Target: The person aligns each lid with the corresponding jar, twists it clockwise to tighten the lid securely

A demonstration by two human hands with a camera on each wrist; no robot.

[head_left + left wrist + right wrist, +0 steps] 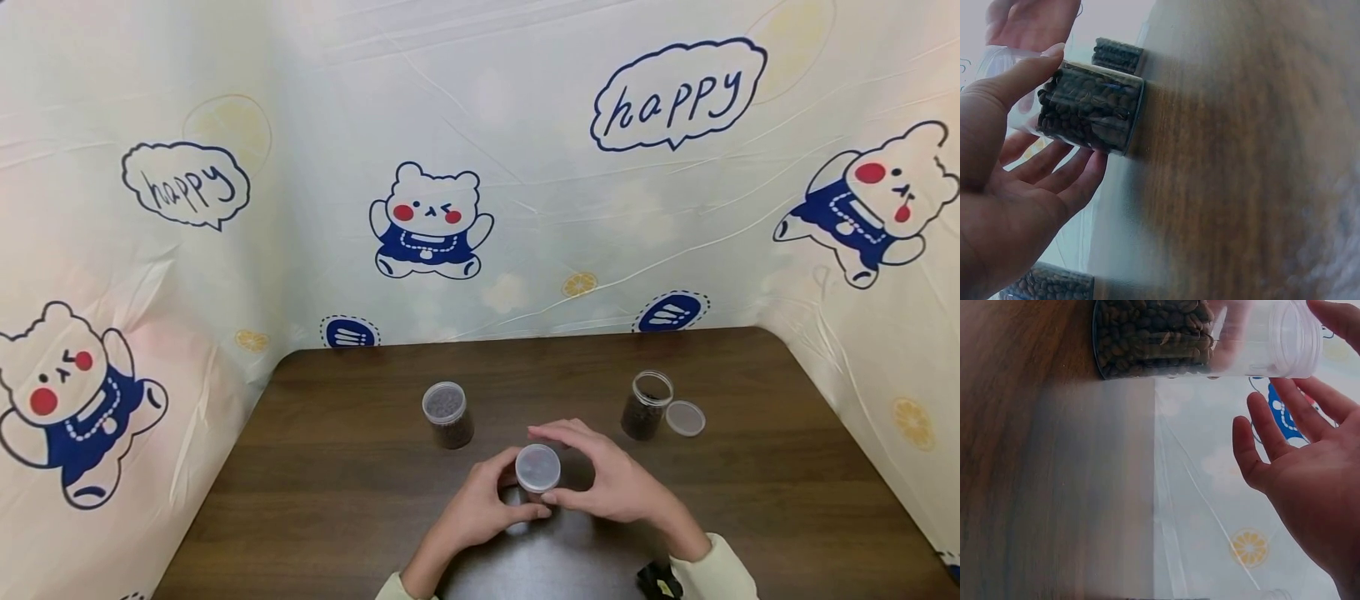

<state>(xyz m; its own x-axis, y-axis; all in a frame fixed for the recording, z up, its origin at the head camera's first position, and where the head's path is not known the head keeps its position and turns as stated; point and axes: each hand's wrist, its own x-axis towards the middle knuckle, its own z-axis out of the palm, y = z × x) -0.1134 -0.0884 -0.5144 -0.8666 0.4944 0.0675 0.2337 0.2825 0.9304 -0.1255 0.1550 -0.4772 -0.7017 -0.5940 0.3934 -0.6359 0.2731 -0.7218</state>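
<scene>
A clear plastic jar (1088, 106) partly filled with coffee beans stands upright at the front middle of the table, a translucent lid (537, 467) on top. My left hand (480, 504) holds this jar from the left, thumb on the near side and fingers around the far side. On the right, my right hand (611, 475) is spread around the lid. Its thumb is right at the lid's near edge and its index finger reaches past the far edge. In the right wrist view the other fingers (1260, 425) extend loosely, off the jar wall.
Farther back on the left stands a second lidded jar (447, 417) of dark beans. A third jar (645, 407), uncovered, stands back right with a loose lid (686, 418) beside it. The brown wooden table (337, 475) meets a printed curtain (525, 208) behind.
</scene>
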